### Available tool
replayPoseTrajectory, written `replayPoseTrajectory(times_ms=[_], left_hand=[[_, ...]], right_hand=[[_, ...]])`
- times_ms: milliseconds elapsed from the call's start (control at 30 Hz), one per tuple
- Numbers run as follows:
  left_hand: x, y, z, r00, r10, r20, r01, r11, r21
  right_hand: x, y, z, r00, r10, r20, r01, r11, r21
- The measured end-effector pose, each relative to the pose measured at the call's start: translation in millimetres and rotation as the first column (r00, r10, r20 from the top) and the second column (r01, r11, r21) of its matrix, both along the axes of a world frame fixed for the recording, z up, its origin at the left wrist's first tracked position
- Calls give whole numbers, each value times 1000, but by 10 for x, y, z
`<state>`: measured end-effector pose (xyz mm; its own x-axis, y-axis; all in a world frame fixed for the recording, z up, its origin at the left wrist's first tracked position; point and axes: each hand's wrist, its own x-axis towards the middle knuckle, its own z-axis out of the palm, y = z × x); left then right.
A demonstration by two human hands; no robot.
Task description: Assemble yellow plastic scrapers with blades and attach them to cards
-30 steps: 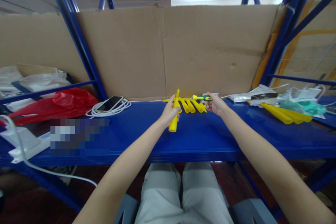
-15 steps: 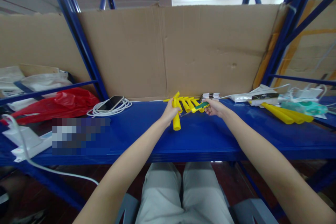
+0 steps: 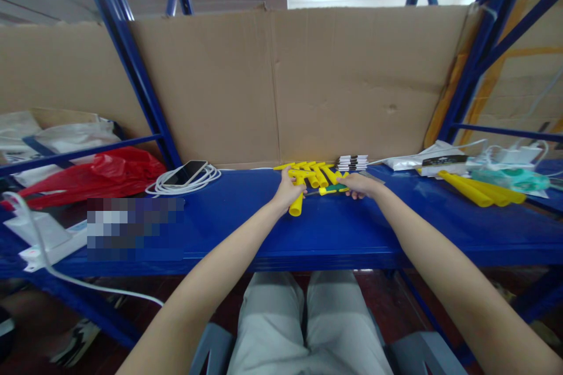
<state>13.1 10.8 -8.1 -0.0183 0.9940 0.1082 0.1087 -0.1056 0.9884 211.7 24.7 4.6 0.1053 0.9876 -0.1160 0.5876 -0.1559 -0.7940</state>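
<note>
My left hand [image 3: 288, 189] is closed around a yellow plastic T-shaped handle [image 3: 296, 206], its open round end pointing down toward the near edge. My right hand [image 3: 358, 185] grips a screwdriver [image 3: 336, 188] with a green and yellow handle, held nearly level. Its thin shaft points left at the yellow handle; whether the tip touches is too small to tell. Behind both hands, several similar yellow handles [image 3: 323, 174] lie in a row on the blue shelf. A flat grey piece [image 3: 373, 177] shows just beyond my right wrist.
A stack of small white and black packs [image 3: 352, 162] stands against the cardboard [image 3: 211, 94]. Yellow tubes [image 3: 470, 189] and a green plastic bag [image 3: 510, 178] lie right. At left are a phone [image 3: 187, 173] on a coiled white cable, a red bag [image 3: 105, 173] and a power strip [image 3: 53, 246].
The screwdriver has dropped lower and turned closer to level, with my right hand moving slightly right and down. The held yellow handle has tipped, its crosspiece now turned more sideways.
</note>
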Motion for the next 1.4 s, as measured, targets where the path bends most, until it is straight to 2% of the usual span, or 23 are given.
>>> replayPoseTrajectory(times_ms=[67, 167, 367, 500, 667, 800, 933, 1100, 1233, 1400], left_hand=[[4, 27, -14, 1000, 3, 19, -3, 1000, -8], [5, 85, -53, 1000, -1, 31, 1, 1000, -2], [-22, 225, -192, 998, -69, 1, 69, 995, 67], [-49, 305, -279, 994, -108, -35, 111, 985, 130], [-64, 354, -349, 983, -159, -91, 175, 962, 210], [-53, 344, -367, 975, -162, -154, 192, 961, 200], [-44, 304, -333, 964, -100, -245, 153, 966, 207], [-42, 243, -258, 924, 52, -380, 74, 948, 309], [-60, 207, -194, 870, 157, -466, 45, 918, 395], [-149, 167, -67, 784, 271, -559, 88, 842, 532]], right_hand=[[6, 19, -34, 995, -7, 98, 3, 999, 42], [21, 45, -55, 989, 4, 146, -14, 998, 69], [2, 9, -12, 943, 39, 330, -67, 995, 75], [-26, -27, 12, 924, 29, 382, -66, 994, 82], [-38, -38, 43, 848, 90, 523, -97, 995, -13], [-47, -46, 66, 799, 112, 590, -113, 993, -36], [-54, -58, 75, 785, 111, 609, -110, 993, -39], [-52, -65, 80, 777, 107, 620, -108, 993, -36], [-32, -54, 89, 770, 100, 630, -106, 994, -29], [3, -37, 95, 774, 82, 628, -87, 996, -23]])
